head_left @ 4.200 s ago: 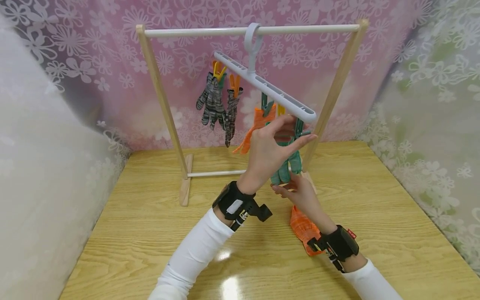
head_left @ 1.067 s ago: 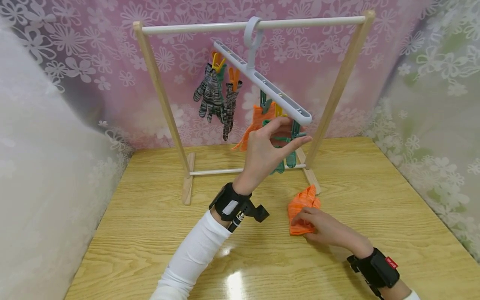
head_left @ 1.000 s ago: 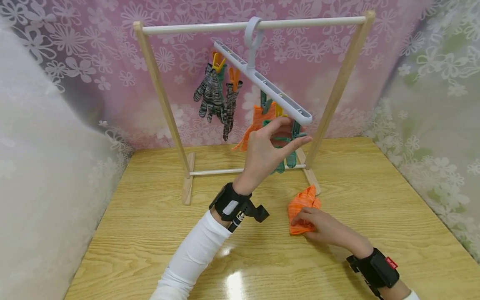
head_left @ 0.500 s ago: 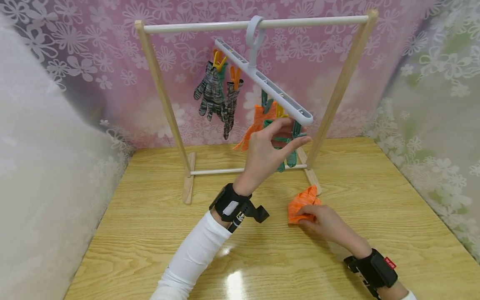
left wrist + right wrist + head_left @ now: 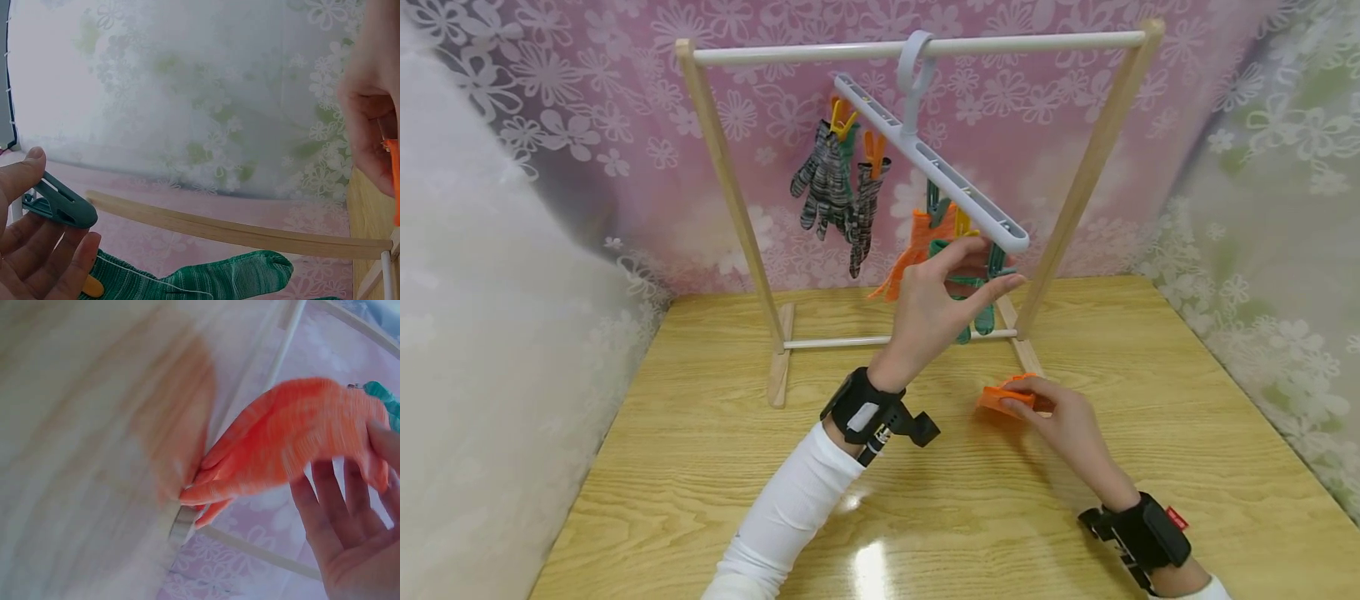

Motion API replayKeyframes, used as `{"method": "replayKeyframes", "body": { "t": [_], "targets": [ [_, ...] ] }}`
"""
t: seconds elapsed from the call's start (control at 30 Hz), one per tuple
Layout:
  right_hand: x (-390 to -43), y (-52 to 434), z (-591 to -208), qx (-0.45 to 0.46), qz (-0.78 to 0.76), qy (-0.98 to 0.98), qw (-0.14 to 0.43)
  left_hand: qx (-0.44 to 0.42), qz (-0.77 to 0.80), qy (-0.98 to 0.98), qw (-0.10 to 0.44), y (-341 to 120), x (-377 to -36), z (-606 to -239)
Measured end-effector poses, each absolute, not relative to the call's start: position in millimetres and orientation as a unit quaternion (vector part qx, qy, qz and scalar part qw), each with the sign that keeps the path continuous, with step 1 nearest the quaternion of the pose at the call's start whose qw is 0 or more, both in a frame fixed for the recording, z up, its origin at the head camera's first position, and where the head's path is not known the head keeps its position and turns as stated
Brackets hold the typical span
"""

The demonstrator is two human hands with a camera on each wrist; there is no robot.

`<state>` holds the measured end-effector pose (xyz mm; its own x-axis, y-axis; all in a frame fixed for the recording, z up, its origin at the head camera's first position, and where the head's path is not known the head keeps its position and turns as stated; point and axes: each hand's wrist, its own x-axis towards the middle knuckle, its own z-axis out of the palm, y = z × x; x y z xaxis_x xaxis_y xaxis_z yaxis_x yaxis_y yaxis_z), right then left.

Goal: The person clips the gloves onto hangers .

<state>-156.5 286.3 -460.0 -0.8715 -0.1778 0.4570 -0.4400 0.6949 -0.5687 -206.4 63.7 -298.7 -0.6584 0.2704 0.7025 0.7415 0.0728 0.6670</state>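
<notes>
Wooden uprights and a white top rail form the drying rack (image 5: 730,200) across the upper half of the head view, standing on a wood-grain table (image 5: 685,483). From the rail hangs a grey clip hanger (image 5: 932,167), tilted down toward the right. Two grey striped gloves (image 5: 838,196) are pegged at its upper left end, and an orange hanging glove (image 5: 917,242) sits lower, near the centre. The left hand (image 5: 936,312) is raised at the centre of the frame, thumb and fingers pinching a green clothespin (image 5: 1000,262) under the hanger's low end, where a green glove (image 5: 983,318) hangs. Lower right of centre, the right hand (image 5: 1067,421) grips an orange glove (image 5: 1003,395), lifted just above the table.

Left wrist view: at the lower left, the thumb and fingers (image 5: 75,262) squeeze the green clothespin (image 5: 59,203); the green glove (image 5: 237,278) stretches along the bottom edge, with the rack's wooden post (image 5: 237,231) behind it.

Right wrist view: the orange glove (image 5: 294,440) fills the centre right, its finger ends pointing to the lower left, while the right hand's fingers (image 5: 325,500) curl round its cuff at the right edge. Blurred table wood fills the left.
</notes>
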Motion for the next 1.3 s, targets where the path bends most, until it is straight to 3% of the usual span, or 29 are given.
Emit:
{"method": "replayKeyframes", "body": {
  "t": [0.9,1.3],
  "targets": [
    [-179,273,-430,0.135,0.432,-0.854,0.258,-0.36,-0.585,-0.698,0.202,64,-208,-299],
    [-175,261,-412,0.132,0.475,-0.834,0.247,-0.356,-0.583,-0.702,0.205,64,-207,-300]
  ]
}}
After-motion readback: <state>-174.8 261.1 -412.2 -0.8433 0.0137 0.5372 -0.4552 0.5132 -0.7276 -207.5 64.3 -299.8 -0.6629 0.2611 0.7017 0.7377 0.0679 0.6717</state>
